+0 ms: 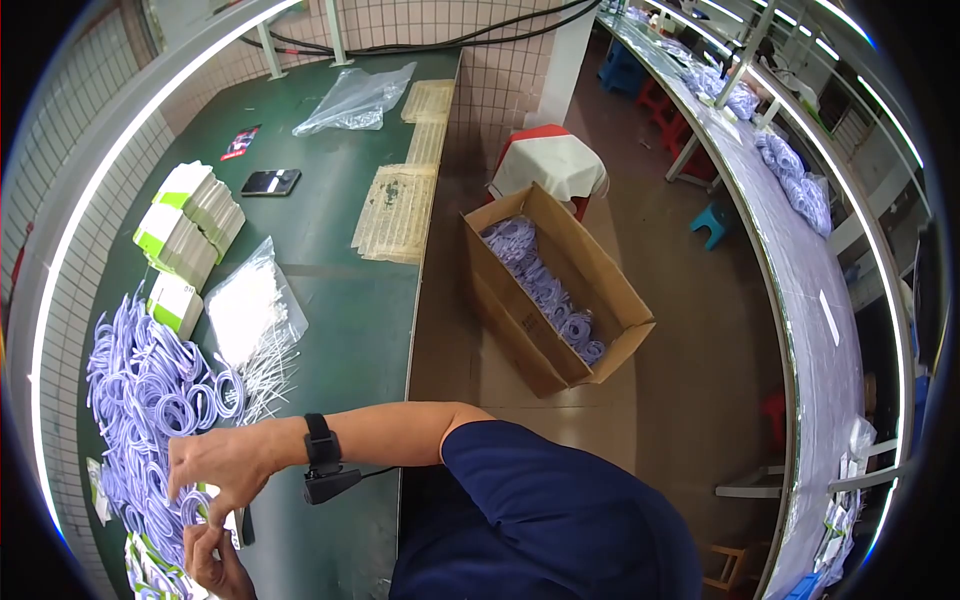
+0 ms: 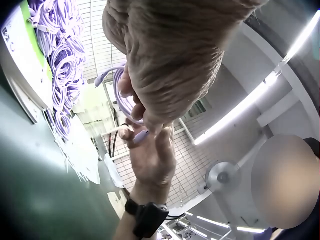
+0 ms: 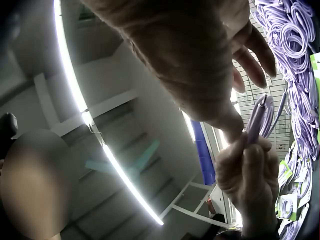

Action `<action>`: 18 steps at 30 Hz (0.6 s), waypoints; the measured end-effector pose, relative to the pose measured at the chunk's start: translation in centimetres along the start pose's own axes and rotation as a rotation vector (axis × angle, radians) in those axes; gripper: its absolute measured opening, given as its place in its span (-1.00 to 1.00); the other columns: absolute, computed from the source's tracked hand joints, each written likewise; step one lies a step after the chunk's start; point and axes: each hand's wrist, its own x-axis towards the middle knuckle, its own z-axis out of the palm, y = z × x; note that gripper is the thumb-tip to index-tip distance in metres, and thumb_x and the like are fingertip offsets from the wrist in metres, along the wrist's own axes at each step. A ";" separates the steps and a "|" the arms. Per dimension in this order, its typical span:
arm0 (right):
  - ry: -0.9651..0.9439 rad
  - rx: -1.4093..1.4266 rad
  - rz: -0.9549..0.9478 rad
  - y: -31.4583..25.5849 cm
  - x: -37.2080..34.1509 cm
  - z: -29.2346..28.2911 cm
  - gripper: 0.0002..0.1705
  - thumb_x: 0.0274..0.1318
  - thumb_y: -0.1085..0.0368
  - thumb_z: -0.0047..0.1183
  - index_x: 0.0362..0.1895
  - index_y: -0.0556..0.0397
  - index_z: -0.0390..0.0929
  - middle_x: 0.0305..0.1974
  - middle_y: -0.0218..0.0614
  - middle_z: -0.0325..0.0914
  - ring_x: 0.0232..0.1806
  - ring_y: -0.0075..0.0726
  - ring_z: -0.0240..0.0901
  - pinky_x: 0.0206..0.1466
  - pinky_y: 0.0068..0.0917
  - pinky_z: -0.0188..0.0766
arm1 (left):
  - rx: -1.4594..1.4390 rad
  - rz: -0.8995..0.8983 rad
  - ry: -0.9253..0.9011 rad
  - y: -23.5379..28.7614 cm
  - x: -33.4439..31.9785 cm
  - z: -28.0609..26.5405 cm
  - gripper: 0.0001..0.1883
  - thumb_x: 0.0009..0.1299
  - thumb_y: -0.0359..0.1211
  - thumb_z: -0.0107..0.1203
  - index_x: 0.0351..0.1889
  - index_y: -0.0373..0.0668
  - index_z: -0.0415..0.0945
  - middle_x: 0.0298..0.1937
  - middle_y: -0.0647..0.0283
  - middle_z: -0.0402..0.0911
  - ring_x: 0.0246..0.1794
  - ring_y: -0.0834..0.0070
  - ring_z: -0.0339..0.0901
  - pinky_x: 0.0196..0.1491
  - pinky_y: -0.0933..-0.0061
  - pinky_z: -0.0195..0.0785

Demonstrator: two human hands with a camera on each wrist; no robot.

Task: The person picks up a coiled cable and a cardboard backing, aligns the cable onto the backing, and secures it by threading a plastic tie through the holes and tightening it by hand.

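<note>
While our left hand [image 3: 252, 182] is pinching a coiled cable [image 2: 118, 95] beside the lilac pile [image 1: 140, 400], presumably keeping its loops together, our right hand [image 1: 225, 462] is reaching in, fingers loosely extended, ungripping.

phone [image 1: 271, 182] flat on green table [image 1: 345, 320] | blue stool [image 1: 709, 222] on floor [image 1: 680, 290] | white cloth [image 1: 552, 168] over red stool [image 1: 542, 132]
</note>
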 end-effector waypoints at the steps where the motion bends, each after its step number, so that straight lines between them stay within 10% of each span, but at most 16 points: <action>1: -0.080 0.036 -0.029 -0.7 0.1 -0.5 -0.45 0.06 0.16 0.40 0.12 0.13 0.65 -0.29 -0.07 0.68 -0.23 0.17 0.68 -0.10 -0.10 0.61 | -0.003 0.003 0.000 0.3 0.3 0.3 -0.80 0.38 -0.79 0.12 -0.13 -0.40 0.60 -0.28 0.15 0.55 -0.32 0.42 0.45 -0.23 0.47 0.30; 18: -0.677 0.152 0.413 -3.5 -1.5 -4.9 -0.65 0.17 0.16 0.41 -0.25 0.25 0.69 -0.34 0.01 0.74 -0.33 -0.02 0.76 -0.22 -0.17 0.63 | 0.028 0.303 -0.134 1.5 2.9 2.9 -0.68 0.23 -0.77 0.30 -0.11 -0.26 0.67 -0.34 0.16 0.57 -0.36 0.33 0.54 -0.31 0.42 0.35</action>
